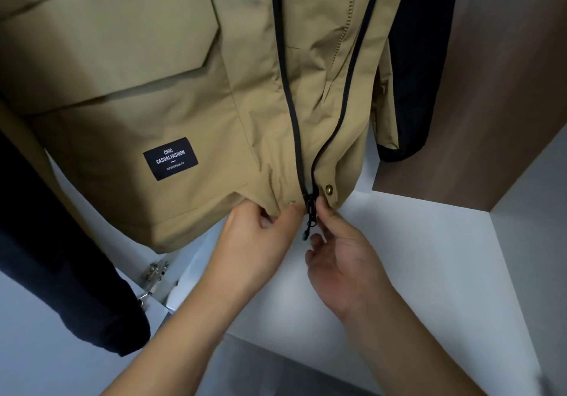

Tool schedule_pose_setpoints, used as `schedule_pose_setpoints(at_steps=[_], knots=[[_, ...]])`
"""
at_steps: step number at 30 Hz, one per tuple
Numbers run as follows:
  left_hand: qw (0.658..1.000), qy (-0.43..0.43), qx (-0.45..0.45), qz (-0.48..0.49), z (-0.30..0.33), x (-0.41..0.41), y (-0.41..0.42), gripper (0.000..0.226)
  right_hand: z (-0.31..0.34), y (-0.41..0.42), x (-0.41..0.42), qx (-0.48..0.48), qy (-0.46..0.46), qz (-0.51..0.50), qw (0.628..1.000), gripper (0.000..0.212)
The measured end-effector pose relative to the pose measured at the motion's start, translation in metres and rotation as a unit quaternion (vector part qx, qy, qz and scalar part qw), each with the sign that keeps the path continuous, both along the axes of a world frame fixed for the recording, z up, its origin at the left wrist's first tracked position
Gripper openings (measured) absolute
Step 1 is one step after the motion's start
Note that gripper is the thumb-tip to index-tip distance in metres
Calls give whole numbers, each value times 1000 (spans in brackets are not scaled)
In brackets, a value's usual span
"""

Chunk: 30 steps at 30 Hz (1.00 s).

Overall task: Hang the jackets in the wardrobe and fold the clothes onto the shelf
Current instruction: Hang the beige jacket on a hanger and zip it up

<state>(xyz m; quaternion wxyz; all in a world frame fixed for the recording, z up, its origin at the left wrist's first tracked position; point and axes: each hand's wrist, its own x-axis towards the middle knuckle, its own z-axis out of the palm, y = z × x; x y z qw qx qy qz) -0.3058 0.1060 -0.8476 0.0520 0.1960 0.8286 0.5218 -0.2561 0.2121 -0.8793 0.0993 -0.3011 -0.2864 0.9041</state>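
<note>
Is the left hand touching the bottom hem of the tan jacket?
Touching. The head view shows the left hand pinching the tan jacket at its bottom hem, beside the zipper.

- left hand: bare, no glove, no ring or watch visible
- right hand: bare too, same story, nothing on wrist
- both forearms bare right down to frame bottom, no sleeve or cuff in view
- nails short, unpainted where visible
- rest of body out of frame
</note>
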Motion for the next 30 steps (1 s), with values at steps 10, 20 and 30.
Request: schedule_pose_setpoints(at_steps=[10,20,30], knots=[[938,205,-279,-5,25,15,-9,33,0,-2,5,20,48,34,998,31],[955,208,-204,-54,25,-3,-10,13,-4,3,8,98,29,47,994,24],[894,259,-282,-231,72,-39,18,10,-6,4,0,198,100,27,975,49]])
